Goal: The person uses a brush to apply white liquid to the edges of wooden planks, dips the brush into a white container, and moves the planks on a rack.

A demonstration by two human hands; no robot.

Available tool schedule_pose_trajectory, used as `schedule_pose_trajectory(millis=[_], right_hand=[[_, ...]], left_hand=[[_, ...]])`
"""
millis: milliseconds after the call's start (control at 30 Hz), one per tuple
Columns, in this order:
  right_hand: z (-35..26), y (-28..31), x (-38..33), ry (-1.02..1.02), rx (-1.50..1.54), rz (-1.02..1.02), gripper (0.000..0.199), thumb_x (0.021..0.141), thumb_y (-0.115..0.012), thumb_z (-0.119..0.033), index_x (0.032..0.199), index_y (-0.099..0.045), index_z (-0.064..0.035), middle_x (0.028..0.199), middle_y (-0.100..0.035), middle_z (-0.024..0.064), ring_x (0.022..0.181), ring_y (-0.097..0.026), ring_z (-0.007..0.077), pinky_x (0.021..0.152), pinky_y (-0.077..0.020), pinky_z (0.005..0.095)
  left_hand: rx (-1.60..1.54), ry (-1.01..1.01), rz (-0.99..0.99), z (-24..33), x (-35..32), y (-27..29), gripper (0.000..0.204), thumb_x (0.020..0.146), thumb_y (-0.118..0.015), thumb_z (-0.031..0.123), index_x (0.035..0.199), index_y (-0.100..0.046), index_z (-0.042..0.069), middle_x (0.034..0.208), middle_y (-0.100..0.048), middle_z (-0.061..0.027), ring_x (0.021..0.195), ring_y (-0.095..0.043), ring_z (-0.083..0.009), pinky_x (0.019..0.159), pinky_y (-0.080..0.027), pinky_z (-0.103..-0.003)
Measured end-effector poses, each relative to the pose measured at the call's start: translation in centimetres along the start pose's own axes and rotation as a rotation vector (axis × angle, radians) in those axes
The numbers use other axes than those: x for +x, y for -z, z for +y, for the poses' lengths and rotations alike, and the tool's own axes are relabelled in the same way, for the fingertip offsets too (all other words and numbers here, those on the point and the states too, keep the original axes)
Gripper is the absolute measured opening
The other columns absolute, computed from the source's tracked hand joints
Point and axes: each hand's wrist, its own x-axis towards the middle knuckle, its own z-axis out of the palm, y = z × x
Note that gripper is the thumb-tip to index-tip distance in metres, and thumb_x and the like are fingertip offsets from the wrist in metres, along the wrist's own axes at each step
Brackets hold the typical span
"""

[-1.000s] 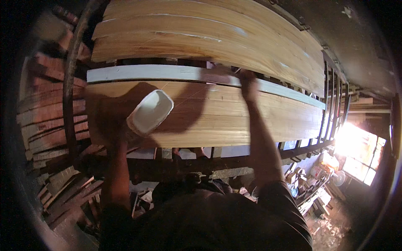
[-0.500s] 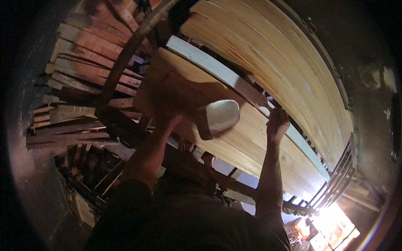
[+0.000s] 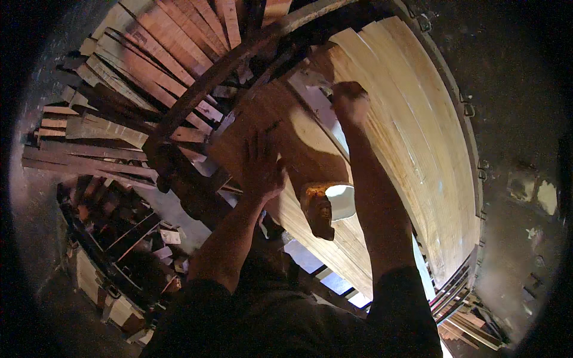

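My left hand lies with fingers spread on the near wooden panel, close to its left end. Up near the far end of a pale, white-coated strip, my right hand is closed. What its fingers hold is in shadow and I cannot make it out. The strip runs between the near panel and a wide far panel of joined boards. A brown-stained container with white contents stands on the near panel, between my forearms; my right forearm covers part of its edge.
A dark curved frame bar passes beyond the panels' left end. Stacked wood strips lie at the upper left. A bin of wood offcuts stands at the lower left. Dark slatted bars show at the lower right.
My right hand has moved up and left along the pale strip. My left hand shows its fingers spread on the panel. The view has shifted, so the container appears lower.
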Motion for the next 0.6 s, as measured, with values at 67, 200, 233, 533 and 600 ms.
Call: schedule_pose_trajectory(millis=[67, 200, 233, 533, 600], right_hand=[[-1.1, -1.6, 2.1, -0.141, 0.117, -0.075, 0.018, 0.085, -0.058, -0.012, 0.092, -0.066, 0.0026, 0.072, -0.066, 0.0141, 0.053, -0.065, 0.0206, 0.047, -0.0511, 0.0324], [-3.4, -2.1, 2.6, -0.320, 0.297, -0.140, 0.016, 0.084, -0.060, -0.009, 0.092, -0.065, 0.0035, 0.068, -0.063, 0.0133, 0.049, -0.060, 0.0192, 0.043, -0.0471, 0.0321], [-2.4, -2.1, 2.2, -0.330, 0.327, -0.132, 0.016, 0.084, -0.061, -0.009, 0.091, -0.065, 0.0038, 0.067, -0.063, 0.0127, 0.048, -0.059, 0.0189, 0.043, -0.0462, 0.0320], [8.7, 12.0, -13.9, -0.505, 0.350, 0.046, 0.026, 0.083, -0.072, -0.022, 0.086, -0.064, 0.0024, 0.063, -0.058, 0.0075, 0.044, -0.052, 0.0148, 0.039, -0.0396, 0.0281], [11.7, 17.4, -19.2, -0.521, 0.346, 0.133, 0.031, 0.081, -0.074, -0.026, 0.087, -0.065, 0.0033, 0.063, -0.057, 0.0076, 0.044, -0.051, 0.0147, 0.037, -0.0385, 0.0274]], left_hand=[[0.009, 0.012, -0.013, -0.4, 0.0, -1.4, 0.063, 0.087, -0.057, 0.033, 0.138, -0.039, 0.001, 0.153, -0.020, -0.0268, 0.142, -0.019, -0.0465, 0.114, -0.017, -0.058], [0.004, -0.017, 0.072, -1.0, -0.5, -2.5, 0.059, 0.083, -0.057, 0.028, 0.133, -0.044, 0.000, 0.149, -0.027, -0.0279, 0.138, -0.024, -0.0476, 0.114, -0.017, -0.058], [-0.003, -0.036, 0.094, -1.2, -0.7, -2.8, 0.057, 0.081, -0.058, 0.025, 0.130, -0.046, -0.001, 0.147, -0.030, -0.0288, 0.136, -0.026, -0.0486, 0.114, -0.017, -0.059], [0.000, -0.054, -0.125, -1.5, -0.7, -3.4, 0.053, 0.086, -0.055, 0.026, 0.130, -0.046, -0.002, 0.146, -0.037, -0.0225, 0.137, -0.030, -0.0410, 0.115, -0.020, -0.053], [-0.004, -0.065, -0.212, -0.7, -0.3, -2.1, 0.053, 0.087, -0.054, 0.026, 0.132, -0.045, -0.001, 0.145, -0.039, -0.0215, 0.137, -0.032, -0.0391, 0.115, -0.021, -0.052]])
